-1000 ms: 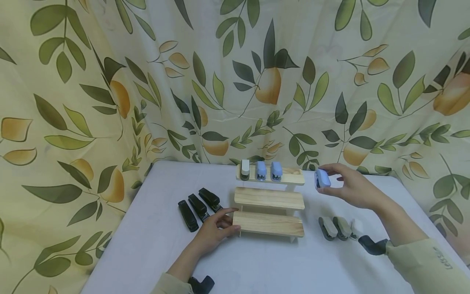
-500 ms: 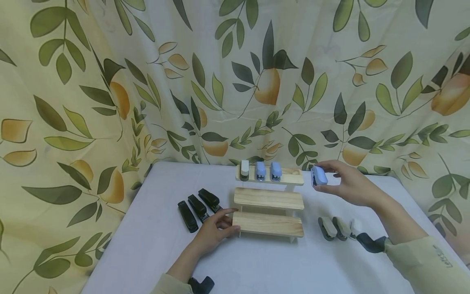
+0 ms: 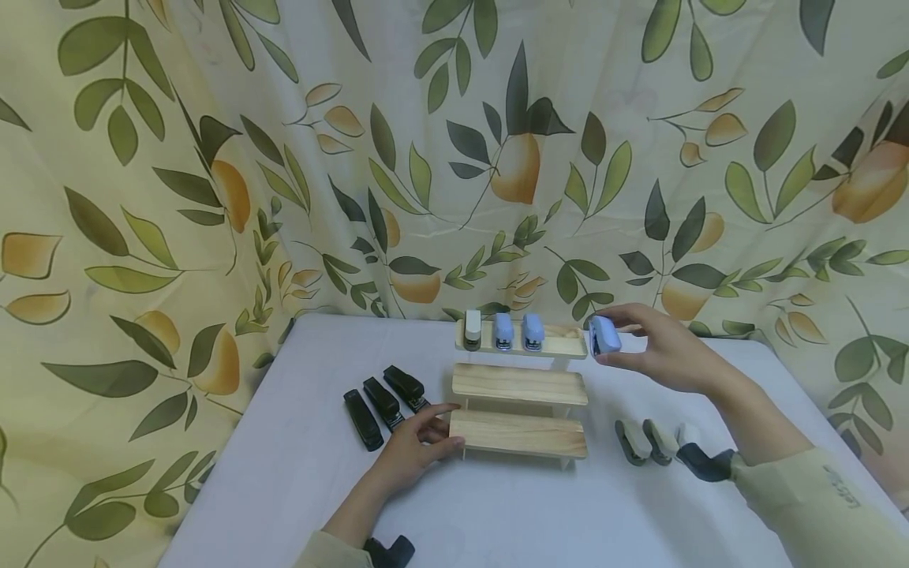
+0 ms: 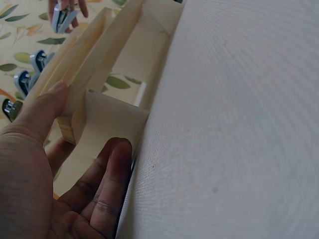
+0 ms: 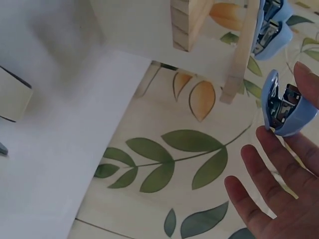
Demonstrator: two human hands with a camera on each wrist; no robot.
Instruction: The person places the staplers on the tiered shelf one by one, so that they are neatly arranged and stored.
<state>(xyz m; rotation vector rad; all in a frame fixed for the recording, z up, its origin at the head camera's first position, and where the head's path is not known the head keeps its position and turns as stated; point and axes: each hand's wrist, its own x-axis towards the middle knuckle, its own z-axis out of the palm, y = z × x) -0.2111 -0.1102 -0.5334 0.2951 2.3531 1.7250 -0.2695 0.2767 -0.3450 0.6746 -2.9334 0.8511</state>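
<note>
My right hand (image 3: pixel 660 347) pinches a small blue stapler (image 3: pixel 605 336) between thumb and fingers, in the air at the right end of the top tier. In the right wrist view this blue stapler (image 5: pixel 288 107) shows its metal inside, and the other fingers are spread. My left hand (image 3: pixel 415 448) grips the left end of the three-tier wooden shelf (image 3: pixel 518 433) at its lowest board. The left wrist view has the thumb on the board (image 4: pixel 75 112) and fingers beside the white support. On the top tier stand a white-topped stapler (image 3: pixel 473 329) and two blue staplers (image 3: pixel 533 330).
Three black staplers (image 3: pixel 364 419) lie left of the shelf on the white-covered table (image 3: pixel 284 489). To the right are two greyish staplers (image 3: pixel 634 442) and a white one (image 3: pixel 687 435), partly covered by the right wrist's black camera mount (image 3: pixel 705 464). A leaf-patterned curtain (image 3: pixel 454 158) hangs behind.
My right hand has moved left with the blue stapler, from right of the shelf to the top tier's right end. The left hand stays on the shelf.
</note>
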